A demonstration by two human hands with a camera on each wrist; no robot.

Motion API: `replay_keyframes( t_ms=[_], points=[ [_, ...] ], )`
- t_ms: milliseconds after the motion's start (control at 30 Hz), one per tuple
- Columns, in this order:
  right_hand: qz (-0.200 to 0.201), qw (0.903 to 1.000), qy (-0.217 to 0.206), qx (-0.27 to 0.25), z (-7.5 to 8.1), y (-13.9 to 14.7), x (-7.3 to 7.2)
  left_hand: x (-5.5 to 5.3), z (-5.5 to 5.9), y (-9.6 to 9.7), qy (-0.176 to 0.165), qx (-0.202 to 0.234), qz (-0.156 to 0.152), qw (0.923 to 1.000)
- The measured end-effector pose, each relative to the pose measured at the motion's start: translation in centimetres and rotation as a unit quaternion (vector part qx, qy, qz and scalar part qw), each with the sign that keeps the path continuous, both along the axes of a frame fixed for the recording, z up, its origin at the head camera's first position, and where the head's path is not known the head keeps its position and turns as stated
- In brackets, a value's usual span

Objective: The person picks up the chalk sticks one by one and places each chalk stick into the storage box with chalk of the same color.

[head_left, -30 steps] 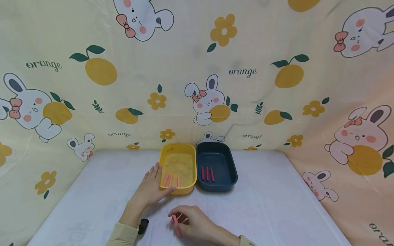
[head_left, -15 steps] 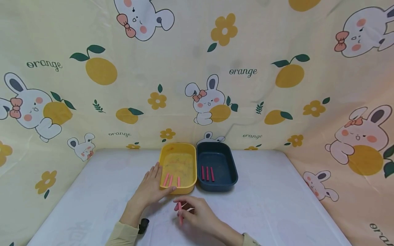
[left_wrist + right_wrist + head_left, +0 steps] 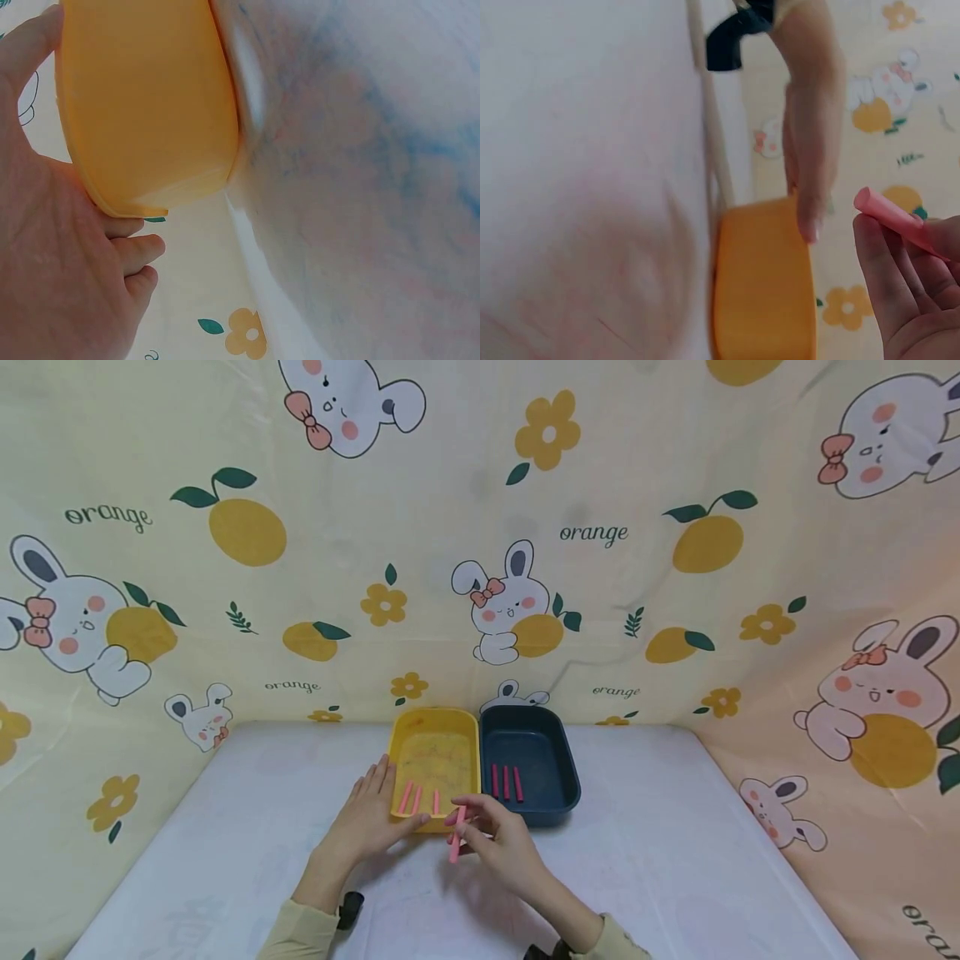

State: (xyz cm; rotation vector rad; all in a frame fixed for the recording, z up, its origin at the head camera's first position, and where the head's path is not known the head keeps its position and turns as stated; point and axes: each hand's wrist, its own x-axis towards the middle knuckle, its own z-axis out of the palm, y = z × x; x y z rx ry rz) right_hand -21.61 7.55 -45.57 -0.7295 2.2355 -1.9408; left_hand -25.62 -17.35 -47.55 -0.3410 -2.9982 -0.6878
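My right hand (image 3: 506,847) pinches a pink chalk stick (image 3: 456,843) between thumb and fingers, just in front of the yellow tray's (image 3: 435,739) near right corner. In the right wrist view the chalk's round end (image 3: 867,198) sticks out past the fingertips. My left hand (image 3: 367,814) lies with straight fingers against the yellow tray's left side, its thumb on the near rim; the left wrist view has this hand (image 3: 67,262) at the tray's corner. Three light pink chalk sticks (image 3: 417,799) lie inside the yellow tray. Three darker pink ones (image 3: 506,783) lie in the dark blue tray (image 3: 528,747).
Both trays stand side by side at the back of a white-covered table (image 3: 637,860). Behind them hangs a patterned curtain (image 3: 480,485) with rabbits and oranges. A black strap piece (image 3: 349,912) shows at the left wrist.
My right hand has moved forward and to the right with the chalk stick, from the near table area up to the yellow tray's front. The left hand has stayed in place.
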Motion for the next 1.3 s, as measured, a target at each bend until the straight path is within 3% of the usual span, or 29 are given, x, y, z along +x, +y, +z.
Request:
replay_keyframes(
  t_ms=[567, 700, 1100, 1300],
  points=[
    [-0.071, 0.9973, -0.013, -0.008, 0.2, -1.0, -3.8, -0.1, 0.1, 0.2, -0.008, -0.003, 0.006, 0.9999],
    [-0.07, 0.9974, -0.013, -0.01, 0.3, -1.2, -4.7, -0.1, 0.1, 0.2, -0.01, -0.003, 0.007, 0.9999],
    [-0.06, 0.9962, -0.004, 0.063, 0.1, -1.2, -7.4, -0.1, 0.0, 0.1, -0.013, -0.004, 0.008, 0.9999],
    [-0.034, 0.9931, 0.026, 0.109, 0.0, -0.9, -8.6, -0.1, 0.0, 0.1, -0.007, -0.004, 0.007, 0.9999]
  ],
)
